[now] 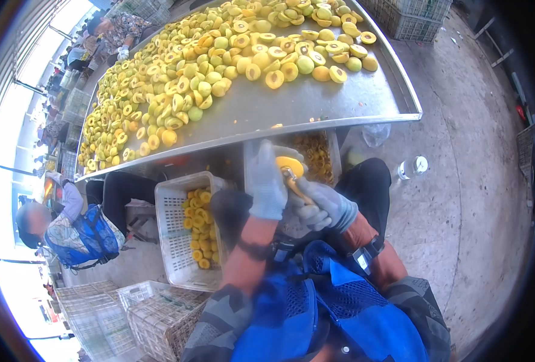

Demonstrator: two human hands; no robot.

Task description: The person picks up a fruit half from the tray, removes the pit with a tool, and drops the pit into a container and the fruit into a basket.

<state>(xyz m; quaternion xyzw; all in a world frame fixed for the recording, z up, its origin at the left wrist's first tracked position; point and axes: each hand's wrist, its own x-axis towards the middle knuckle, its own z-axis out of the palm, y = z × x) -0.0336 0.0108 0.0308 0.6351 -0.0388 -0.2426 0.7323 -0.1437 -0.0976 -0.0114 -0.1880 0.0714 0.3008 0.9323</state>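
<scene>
My gloved left hand [266, 184] is closed around a yellow peach half [290, 164], just in front of the table's near edge. In my gloved right hand [325, 205] is a pair of pliers [299, 188] with a metal head and yellowish handles. The head of the pliers meets the lower side of the peach half; how deep it sits is hidden. Below both hands stands a bin [335, 158] holding brownish-yellow scraps. To the left, a white slatted crate [180, 256] holds several pitted peach halves [201, 226].
A rimmed metal table [364, 99] bears a large heap of cut peaches [219, 60]. A clear plastic container [413, 167] is on the floor at right. Crates [159, 317] stand lower left, others [409, 18] upper right. A person in a blue vest [89, 238] sits at left.
</scene>
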